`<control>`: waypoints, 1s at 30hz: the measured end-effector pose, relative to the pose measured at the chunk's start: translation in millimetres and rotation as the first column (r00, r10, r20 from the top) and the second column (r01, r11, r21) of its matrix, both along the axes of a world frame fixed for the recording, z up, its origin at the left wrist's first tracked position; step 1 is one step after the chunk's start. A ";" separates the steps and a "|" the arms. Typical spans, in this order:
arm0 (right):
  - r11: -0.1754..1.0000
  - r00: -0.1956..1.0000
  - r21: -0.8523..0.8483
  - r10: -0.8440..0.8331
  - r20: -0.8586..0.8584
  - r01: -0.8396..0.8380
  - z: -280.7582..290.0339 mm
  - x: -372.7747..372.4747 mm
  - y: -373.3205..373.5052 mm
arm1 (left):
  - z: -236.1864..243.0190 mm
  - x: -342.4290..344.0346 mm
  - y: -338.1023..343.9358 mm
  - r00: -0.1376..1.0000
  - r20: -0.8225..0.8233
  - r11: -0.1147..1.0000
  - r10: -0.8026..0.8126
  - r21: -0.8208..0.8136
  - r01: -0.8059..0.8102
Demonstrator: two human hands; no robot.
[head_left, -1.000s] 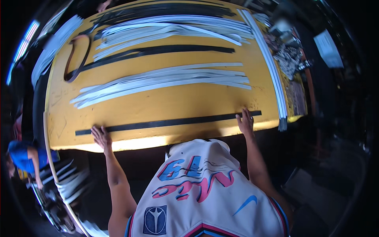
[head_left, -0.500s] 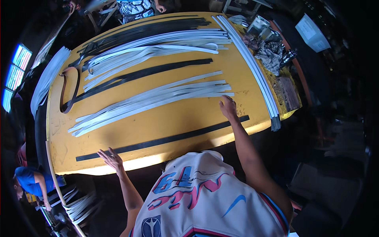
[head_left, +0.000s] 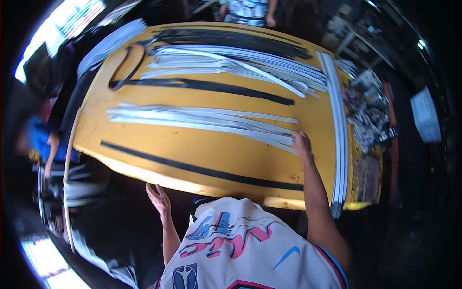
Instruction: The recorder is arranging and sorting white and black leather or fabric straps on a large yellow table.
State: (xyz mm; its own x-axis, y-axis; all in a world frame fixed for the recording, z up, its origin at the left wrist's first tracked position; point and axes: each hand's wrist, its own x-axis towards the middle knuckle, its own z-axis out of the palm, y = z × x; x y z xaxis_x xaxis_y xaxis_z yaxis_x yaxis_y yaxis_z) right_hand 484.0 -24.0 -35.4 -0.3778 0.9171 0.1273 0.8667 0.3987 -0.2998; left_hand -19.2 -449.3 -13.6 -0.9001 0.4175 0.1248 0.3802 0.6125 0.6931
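The right hand (head_left: 302, 144) is laid with fingers spread and flat on the near end of the bundle of white strips (head_left: 202, 123) in the middle of the yellow desk (head_left: 159, 154); nothing is clenched in its grip, the strips being only pressed down. The left hand (head_left: 159, 200) is held open and empty in the air just off the near edge of the desk, touching nothing. The white strips are judged to be light, thin and limp, likely to slide over one another and sag if lifted at one end, so they would best be taken as a bunch near the ends or supported along their length. Between the bundle and the near edge of the desk a long black strip (head_left: 202, 169) is stretched; beyond the bundle another black strip (head_left: 211, 87) lies, then more white strips (head_left: 231, 62) and dark ones at the far edge. Along the right edge of the desk a pair of long white strips (head_left: 339, 130) runs, and past them a heap of small grey and white pieces (head_left: 368, 120) is seen; a pale flat sheet (head_left: 426, 115) lies further right, its markings unreadable
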 end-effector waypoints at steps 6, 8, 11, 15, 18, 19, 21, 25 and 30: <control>0.948 0.980 -0.280 0.108 -0.165 -0.152 50.5 18.9 3.1 | 38.5 63.8 9.9 0.984 0.180 0.997 -0.017 0.075 0.003; 0.914 0.938 -0.298 0.187 -0.292 -0.275 101.5 -0.4 -9.6 | 37.1 75.9 17.2 0.913 0.395 0.985 -0.101 0.171 0.035; 0.878 0.837 -0.323 0.141 -0.529 -0.352 187.0 -41.8 -49.6 | 34.6 95.4 59.6 0.643 0.713 0.956 -0.280 0.267 0.121; 0.753 0.623 -0.337 0.124 -0.772 -0.566 259.0 -96.2 -112.2 | 69.2 124.3 143.7 -0.041 0.890 0.866 -0.454 0.452 0.215; 0.683 0.496 -0.220 0.235 -0.836 -0.696 280.6 -118.0 -143.1 | 85.9 119.6 191.5 -0.365 0.713 0.797 -0.598 0.576 -0.181; 0.689 0.449 -0.178 0.235 -0.862 -0.703 281.3 -121.1 -153.8 | 93.0 113.2 202.0 -0.327 0.658 0.735 -0.678 0.612 -0.294; 0.818 0.405 -0.170 0.084 -0.910 -0.550 272.0 -116.4 -175.3 | 112.3 86.6 213.9 -0.173 0.672 0.647 -0.720 0.559 -0.518; 0.929 0.320 -0.186 -0.079 -0.944 -0.320 259.5 -95.8 -213.2 | 72.5 -31.0 203.3 -0.102 0.482 0.407 -0.870 0.586 -0.701; 0.983 -0.091 -0.151 -0.142 -0.986 0.101 265.7 -106.3 -278.6 | 79.4 -168.9 188.4 0.255 0.586 0.331 -0.769 0.707 -0.625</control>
